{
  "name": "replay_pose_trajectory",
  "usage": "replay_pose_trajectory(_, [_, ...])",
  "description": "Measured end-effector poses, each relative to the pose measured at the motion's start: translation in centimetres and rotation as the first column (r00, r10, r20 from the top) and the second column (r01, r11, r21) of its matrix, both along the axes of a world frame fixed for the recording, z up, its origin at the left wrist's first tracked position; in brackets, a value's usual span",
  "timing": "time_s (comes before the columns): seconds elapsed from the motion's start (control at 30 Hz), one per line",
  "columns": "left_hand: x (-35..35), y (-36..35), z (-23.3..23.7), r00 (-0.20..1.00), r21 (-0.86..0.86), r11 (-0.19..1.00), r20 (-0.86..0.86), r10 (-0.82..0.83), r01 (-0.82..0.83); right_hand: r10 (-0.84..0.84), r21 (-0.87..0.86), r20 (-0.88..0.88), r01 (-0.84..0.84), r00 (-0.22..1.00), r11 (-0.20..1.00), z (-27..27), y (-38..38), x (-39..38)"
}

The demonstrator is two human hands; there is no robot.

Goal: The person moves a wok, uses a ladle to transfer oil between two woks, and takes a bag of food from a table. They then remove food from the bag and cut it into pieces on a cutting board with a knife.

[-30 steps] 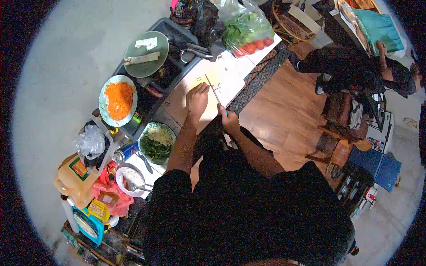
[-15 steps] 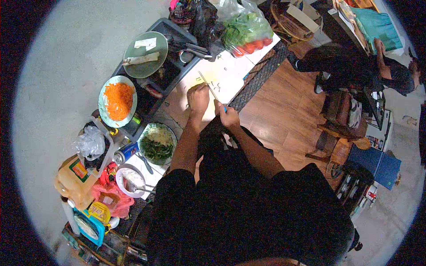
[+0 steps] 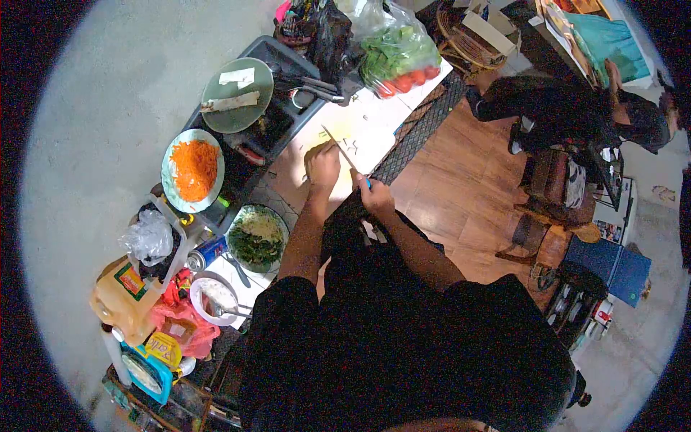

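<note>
My right hand [image 3: 376,197] is closed around the blue handle of a kitchen knife [image 3: 341,148], whose long blade points up and to the left over a white cutting board [image 3: 376,144]. Just left of the blade, my left hand [image 3: 322,167] rests on the board with its fingers curled. Whatever those fingers press on is hidden beneath them. Small dark cut pieces [image 3: 351,142] lie scattered on the board beyond the blade, near a yellowish patch.
To the left are a plate of shredded carrot [image 3: 193,171], a plate of chopped greens [image 3: 258,248], a can [image 3: 205,253] and a white bowl [image 3: 214,297]. A bag of vegetables [image 3: 399,57] stands behind the board. Another person [image 3: 568,108] is at the far right.
The knife and my right hand have shifted slightly down and right. My left hand stays almost in place, and the view has moved a little.
</note>
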State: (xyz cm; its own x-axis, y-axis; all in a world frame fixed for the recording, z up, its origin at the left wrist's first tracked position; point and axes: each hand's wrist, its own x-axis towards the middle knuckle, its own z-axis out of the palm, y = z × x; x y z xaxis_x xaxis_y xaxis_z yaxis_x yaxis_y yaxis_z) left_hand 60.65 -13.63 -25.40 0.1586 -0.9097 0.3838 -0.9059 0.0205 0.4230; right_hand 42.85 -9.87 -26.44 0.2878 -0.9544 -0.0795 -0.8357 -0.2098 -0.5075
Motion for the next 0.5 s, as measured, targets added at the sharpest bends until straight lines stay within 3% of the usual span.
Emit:
replay_pose_trajectory(0.07, [0.2,0.1,0.0,1.0,0.059,0.998,-0.004,-0.02,0.02,-0.21,0.274,0.055,0.187,0.976,0.943,2.6,-0.5,0.8])
replay_pose_trajectory(0.2, [0.0,0.4,0.3,1.0,0.027,1.0,0.002,-0.001,0.001,-0.192,0.291,0.025,0.177,0.981,0.94,1.1,-0.3,0.5])
replay_pose_trajectory(0.3, [0.6,0.0,-0.2,0.999,0.06,0.998,-0.021,-0.025,0.026,-0.217,0.425,-0.051,0.218,0.975,0.878,0.0,-1.7,0.8])
replay_pose_trajectory(0.43, [0.4,0.2,0.0,0.996,0.018,1.0,-0.082,-0.02,0.022,-0.21,0.325,0.032,0.188,0.977,0.927,0.2,-1.3,0.3])
replay_pose_trajectory(0.5, [0.6,0.1,-0.7,0.993,-0.046,0.999,-0.121,0.007,-0.012,-0.263,0.48,0.076,0.196,0.962,0.855,1.9,-0.9,0.0])
